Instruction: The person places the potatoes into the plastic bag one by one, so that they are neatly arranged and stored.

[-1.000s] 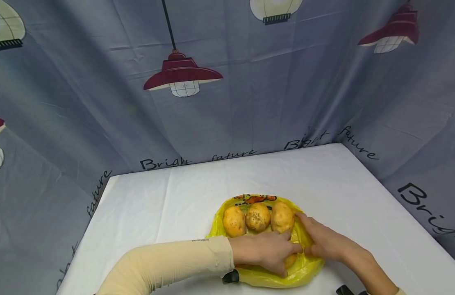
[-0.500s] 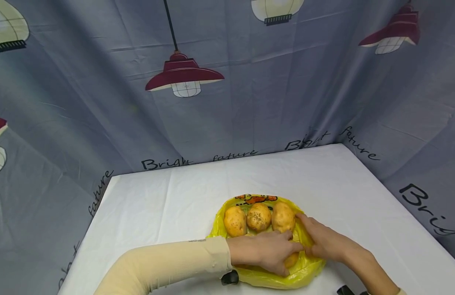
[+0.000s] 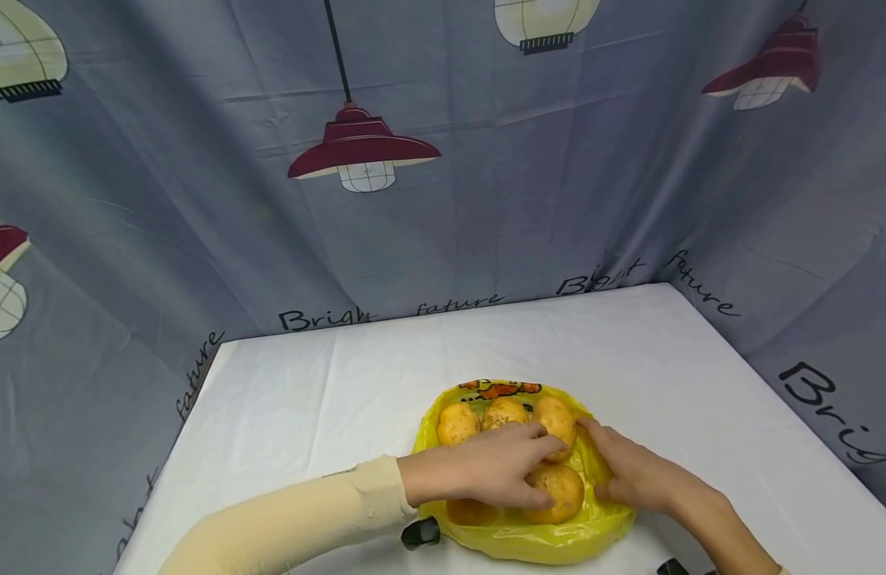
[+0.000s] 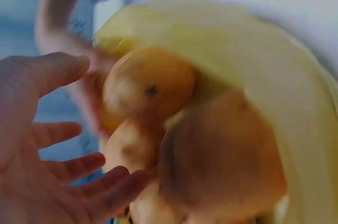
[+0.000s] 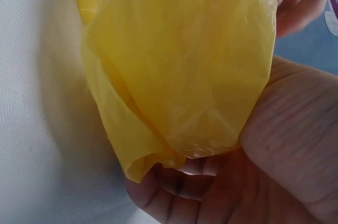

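A yellow plastic bag [image 3: 536, 549] lies wide on the white table, with its mouth up and several potatoes [image 3: 457, 423] inside. My left hand [image 3: 496, 467] is over the middle of the bag, its fingers spread and nothing in its grasp. Just below its fingers sits the front right potato [image 3: 562, 497]. In the left wrist view, the left hand [image 4: 47, 150] stands beside the blurred potatoes [image 4: 150, 84]. My right hand [image 3: 633, 473] holds the bag's right side. Its fingers [image 5: 174, 197] curl along the bag's outside in the right wrist view; its thumb tip is hidden there.
The white table [image 3: 371, 399] extends behind and to both sides of the bag. Grey-blue curtains [image 3: 486, 200] printed with lamps and lettering enclose its back and sides. Black wrist devices [image 3: 420, 533] sit below both wrists.
My left hand has risen off the front right potato and shifted left and away from me, uncovering that potato and another at the front left. The right hand keeps its place on the bag.
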Tool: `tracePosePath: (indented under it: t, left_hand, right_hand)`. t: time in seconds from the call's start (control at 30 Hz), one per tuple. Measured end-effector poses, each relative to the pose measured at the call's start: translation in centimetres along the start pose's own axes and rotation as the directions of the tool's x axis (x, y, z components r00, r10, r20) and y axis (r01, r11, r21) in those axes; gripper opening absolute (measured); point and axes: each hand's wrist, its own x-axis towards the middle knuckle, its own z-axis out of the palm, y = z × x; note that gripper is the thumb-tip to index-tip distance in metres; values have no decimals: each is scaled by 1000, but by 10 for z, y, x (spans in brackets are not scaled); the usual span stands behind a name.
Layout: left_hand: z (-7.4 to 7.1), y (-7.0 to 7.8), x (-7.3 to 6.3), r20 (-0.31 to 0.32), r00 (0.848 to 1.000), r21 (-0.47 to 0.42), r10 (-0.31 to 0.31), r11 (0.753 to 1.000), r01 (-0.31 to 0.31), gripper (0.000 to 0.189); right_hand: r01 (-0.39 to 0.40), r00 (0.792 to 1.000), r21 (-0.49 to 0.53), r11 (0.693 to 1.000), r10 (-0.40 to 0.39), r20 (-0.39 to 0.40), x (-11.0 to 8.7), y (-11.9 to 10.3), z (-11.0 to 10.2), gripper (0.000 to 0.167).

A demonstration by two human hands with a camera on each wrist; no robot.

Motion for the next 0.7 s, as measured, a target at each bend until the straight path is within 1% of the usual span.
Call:
tracePosePath:
  t: [0.1, 0.17, 0.27, 0.33, 0.43, 0.5, 0.57, 0.63, 0.7]
  left_hand:
    - [-6, -9, -18, -80, 996, -28, -35, 999, 33, 65]
    - [-8, -14, -32, -138, 988, -45, -67, 997, 61, 66]
    - [-10, -22, -53, -216, 971, -54, -102, 994, 92, 66]
    - [-10, -28, -67, -252, 958, -51, -135, 991, 126, 67]
    - [-8, -40, -86, -305, 933, -50, -189, 982, 183, 67]
    - [-7, -48, -100, -349, 908, -56, -232, 972, 227, 67]
    - [-5, -57, -114, -395, 876, -72, -276, 960, 270, 66]
    - [-3, -65, -127, -442, 838, -91, -320, 945, 313, 66]
    - [1, -72, -140, -484, 796, -100, -363, 927, 361, 65]
  right_hand:
    - [8, 1000, 0, 1000, -8, -1, -1, -1, -1, 94]
    - [10, 1000, -3, 1000, -10, -3, -1, -1, -3, 95]
    - [7, 1000, -4, 1000, -7, -5, -1, -2, -5, 94]
    - [8, 1000, -5, 1000, -8, -2, -1, -2, -7, 92]
    - [5, 1000, -11, 1000, -5, 1, -2, -3, -10, 87]
    - [9, 1000, -15, 1000, -9, 1, -4, -3, -13, 83]
    - [18, 1000, -27, 999, -18, -1, -5, -4, -16, 81]
    - [34, 999, -36, 999, -34, -8, -7, -5, -19, 79]
    - [55, 998, -53, 997, -56, -22, -9, -6, -22, 76]
